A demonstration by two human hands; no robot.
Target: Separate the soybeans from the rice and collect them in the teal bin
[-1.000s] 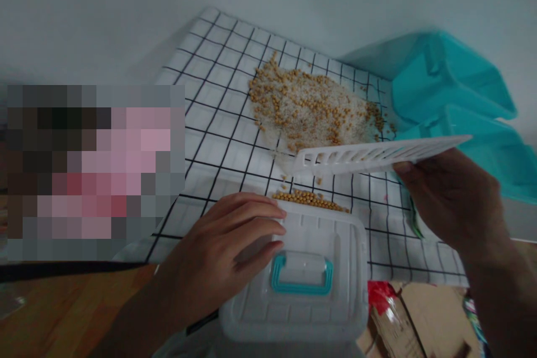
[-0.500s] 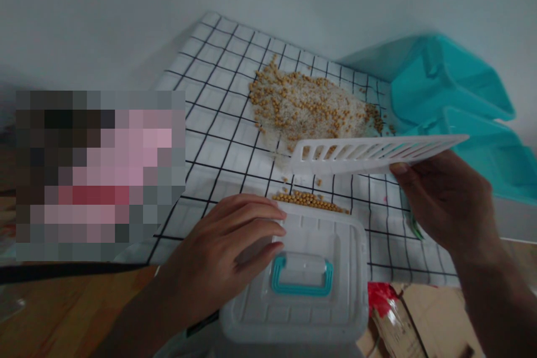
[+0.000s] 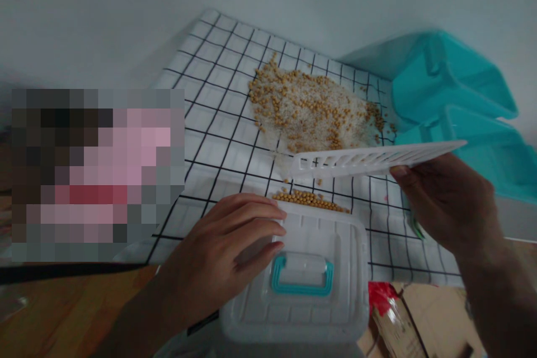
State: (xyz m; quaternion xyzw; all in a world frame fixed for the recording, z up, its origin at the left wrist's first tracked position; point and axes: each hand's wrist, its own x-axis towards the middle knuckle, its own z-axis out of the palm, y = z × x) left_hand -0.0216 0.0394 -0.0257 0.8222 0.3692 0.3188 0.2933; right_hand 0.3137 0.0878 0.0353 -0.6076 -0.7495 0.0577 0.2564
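My right hand [image 3: 451, 201] grips the right part of a white slotted plastic panel [image 3: 361, 161], thumb along its near edge. The panel is tilted nearly edge-on above the checked cloth, between the pile and the box. Behind it spreads a pile of yellow beans mixed with white grains [image 3: 310, 106]. My left hand [image 3: 239, 235] lies on the upper left of a translucent lidded box [image 3: 310, 313] with a turquoise handle, fingers stretched over its lid. A small heap of yellow beans [image 3: 312, 199] sits just past the box's far edge, partly hidden by it.
Two turquoise bins [image 3: 453, 78] stand at the right of the checked cloth [image 3: 210, 106], against the wall. A blurred-out person [image 3: 100, 173] is at the left. Cardboard [image 3: 436, 313] and a red wrapper [image 3: 382, 297] lie below the cloth's near edge.
The slotted panel has dipped slightly and turned more edge-on, so its slots look narrower. My left hand and the box have stayed in place.
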